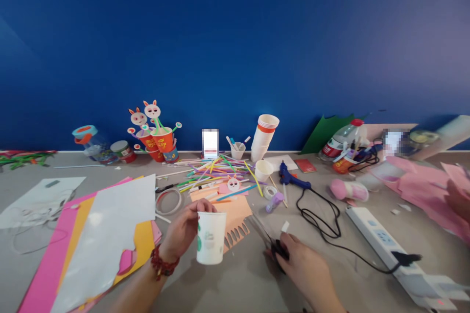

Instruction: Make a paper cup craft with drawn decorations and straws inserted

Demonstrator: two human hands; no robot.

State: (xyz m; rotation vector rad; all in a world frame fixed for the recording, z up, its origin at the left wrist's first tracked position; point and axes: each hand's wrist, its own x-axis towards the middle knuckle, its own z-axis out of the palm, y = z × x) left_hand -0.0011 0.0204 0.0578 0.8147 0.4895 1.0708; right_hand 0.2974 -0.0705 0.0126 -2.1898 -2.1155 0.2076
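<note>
A white paper cup [210,242] with green print is held upright above the table by my left hand [191,222], its fingers closed at the rim. My right hand [304,264] grips the black handles of a pair of scissors [265,231], whose blades point away to the upper left. Just above those fingers shows a small white scrap [285,226]; whether it is held I cannot tell. Behind the cup lies orange paper [235,211] with a slotted edge. A paper rabbit face [233,184] rests beyond it, beside a heap of coloured pipe cleaners or sticks [216,171].
Coloured sheets [106,234] cover the left side. Along the back stand decorated cups [161,141], stacked paper cups [262,139] and a bottle [343,139]. A blue glue gun [293,177] trails its cord to a power strip [389,249]. Another person's hand [458,198] holds pink paper at right.
</note>
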